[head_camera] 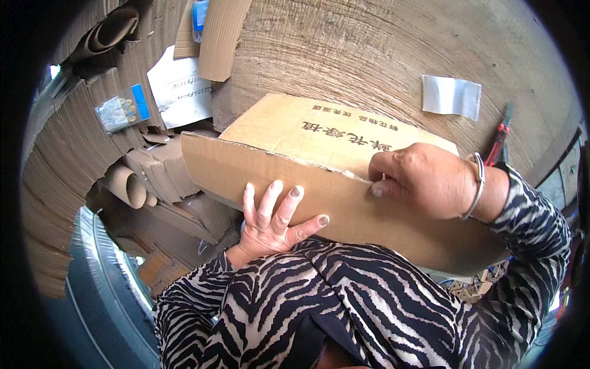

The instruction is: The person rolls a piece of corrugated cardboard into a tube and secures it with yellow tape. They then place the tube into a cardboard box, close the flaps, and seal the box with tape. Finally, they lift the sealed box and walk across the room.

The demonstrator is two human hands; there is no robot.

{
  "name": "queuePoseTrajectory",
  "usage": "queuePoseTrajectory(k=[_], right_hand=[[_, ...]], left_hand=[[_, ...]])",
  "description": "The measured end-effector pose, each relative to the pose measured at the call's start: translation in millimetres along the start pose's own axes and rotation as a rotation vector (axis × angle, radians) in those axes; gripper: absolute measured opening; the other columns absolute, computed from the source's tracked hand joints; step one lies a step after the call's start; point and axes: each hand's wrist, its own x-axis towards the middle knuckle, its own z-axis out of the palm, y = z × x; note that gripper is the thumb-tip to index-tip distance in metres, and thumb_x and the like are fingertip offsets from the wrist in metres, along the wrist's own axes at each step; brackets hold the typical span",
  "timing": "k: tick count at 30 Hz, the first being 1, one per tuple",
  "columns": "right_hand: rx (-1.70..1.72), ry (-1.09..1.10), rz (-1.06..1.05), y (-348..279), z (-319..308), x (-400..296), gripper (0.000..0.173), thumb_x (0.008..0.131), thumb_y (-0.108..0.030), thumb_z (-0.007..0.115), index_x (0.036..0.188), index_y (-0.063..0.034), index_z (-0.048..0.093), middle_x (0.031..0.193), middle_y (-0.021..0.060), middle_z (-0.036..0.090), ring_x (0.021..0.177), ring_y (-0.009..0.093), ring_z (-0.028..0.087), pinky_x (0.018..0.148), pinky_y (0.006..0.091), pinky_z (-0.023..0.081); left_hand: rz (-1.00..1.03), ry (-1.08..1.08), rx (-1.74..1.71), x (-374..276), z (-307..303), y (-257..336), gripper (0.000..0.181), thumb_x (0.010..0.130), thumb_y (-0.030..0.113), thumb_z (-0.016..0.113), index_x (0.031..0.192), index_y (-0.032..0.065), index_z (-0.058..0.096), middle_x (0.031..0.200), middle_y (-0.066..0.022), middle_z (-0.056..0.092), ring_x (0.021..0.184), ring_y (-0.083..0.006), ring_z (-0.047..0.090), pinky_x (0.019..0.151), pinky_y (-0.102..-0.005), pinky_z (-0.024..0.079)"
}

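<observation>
A brown cardboard box (pixel 281 170) bearing printed characters lies tilted in front of my body. Along the fold between its two visible panels runs a torn, whitish ragged edge (pixel 348 174). My left hand (pixel 276 221) presses flat on the near panel, fingers spread, holding nothing. At the right part of that edge, my right hand (pixel 421 180) is curled with thumb and forefinger pinched together. A small white bit shows between them; most of what they grip is hidden by the hand. The box's underside is out of sight.
Behind the box spreads a worn brown work surface (pixel 332 50). On it lie a silvery-white sheet (pixel 451 97) and a red-handled utility knife (pixel 498 136). Leftward stand cardboard stacks (pixel 64 170), a cardboard tube (pixel 131 189), a written paper sheet (pixel 182 101) and a clear plastic packet (pixel 117 113).
</observation>
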Motion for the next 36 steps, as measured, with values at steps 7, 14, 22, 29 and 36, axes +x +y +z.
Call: queuePoseTrajectory(k=[7,14,22,29,36], right_hand=[[0.024,-0.124,0.069,2.1,-3.3,13.0,0.044,0.094,-0.034,0.063,0.12,-0.0017,0.05,0.082,0.0239,0.068,0.084,0.042,0.068,0.074,0.0483,0.054],[-0.053,-0.207,0.099,17.2,2.6,33.1,0.062,0.09,-0.045,0.068,0.132,-0.0069,0.045,0.099,0.0208,0.07,0.094,0.04,0.068,0.08,0.0467,0.053],[-0.151,-0.227,0.133,5.0,-4.1,32.6,0.066,0.088,-0.045,0.07,0.136,-0.0072,0.046,0.103,0.0183,0.07,0.093,0.039,0.069,0.079,0.0447,0.054],[-0.671,0.269,-0.215,-43.0,34.7,-22.5,0.062,0.076,-0.025,0.072,0.13,0.0011,0.055,0.108,0.0124,0.06,0.102,0.03,0.06,0.091,0.0423,0.051],[-0.865,0.471,0.039,-48.7,120.2,-41.8,0.092,0.07,-0.034,0.077,0.145,0.0051,0.039,0.145,0.0218,0.044,0.137,0.035,0.041,0.118,0.0542,0.025]], left_hand=[[0.036,0.076,0.085,6.1,3.4,-4.0,0.055,0.095,0.051,0.057,0.147,0.0457,0.039,0.143,-0.0129,0.044,0.128,-0.0362,0.048,0.106,-0.0596,0.039],[0.049,-0.012,0.089,14.5,-7.0,-5.7,0.052,0.098,0.044,0.053,0.147,0.0453,0.037,0.138,-0.0138,0.044,0.128,-0.0351,0.049,0.106,-0.054,0.039],[0.061,-0.106,-0.115,27.4,-14.2,-12.3,0.056,0.09,0.029,0.064,0.139,0.0471,0.045,0.138,-0.0159,0.038,0.131,-0.0395,0.043,0.109,-0.0577,0.034],[0.022,-0.195,-0.181,32.4,-24.1,-11.8,0.079,0.075,0.012,0.07,0.143,0.0446,0.045,0.148,-0.0178,0.03,0.141,-0.04,0.031,0.114,-0.0585,0.025],[0.084,-0.14,-0.177,28.7,-23.2,-15.0,0.116,0.048,0.033,0.091,0.149,0.0423,0.035,0.151,-0.0186,0.025,0.142,-0.0406,0.027,0.116,-0.0576,0.022]])
